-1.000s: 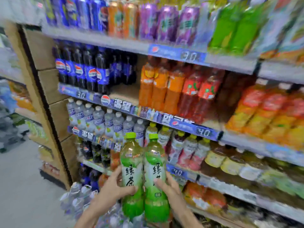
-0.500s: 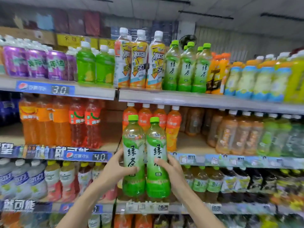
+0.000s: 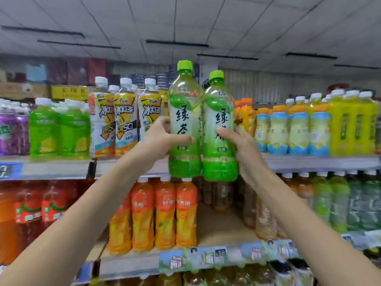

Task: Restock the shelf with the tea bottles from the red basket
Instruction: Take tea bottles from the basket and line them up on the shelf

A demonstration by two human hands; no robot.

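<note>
Two green tea bottles are held up side by side in front of the top shelf (image 3: 309,163), upright and touching each other, their bases level with the shelf's front edge. The left hand (image 3: 162,139) has its grip closed around the left tea bottle (image 3: 184,120), thumb across the label and fingers behind; the right hand (image 3: 240,145) has its grip closed around the right tea bottle (image 3: 219,129), thumb on the label, with this bottle sitting slightly lower than the other. Directly behind the pair, the shelf space is mostly hidden, so whether a slot lies open there cannot be told. Just to the left stand the white-capped iced tea bottles (image 3: 125,118) with yellow and white labels, and further left the green juice bottles (image 3: 59,129) and purple bottles (image 3: 12,131). To the right are small orange bottles (image 3: 245,114), then pale blue-labelled bottles (image 3: 296,129) and yellow bottles (image 3: 354,124). On the shelf below, orange juice bottles (image 3: 165,213) stand under the raised pair, with red-labelled bottles (image 3: 39,207) to the left and brown tea bottles (image 3: 261,219) and green bottles (image 3: 329,203) to the right
</note>
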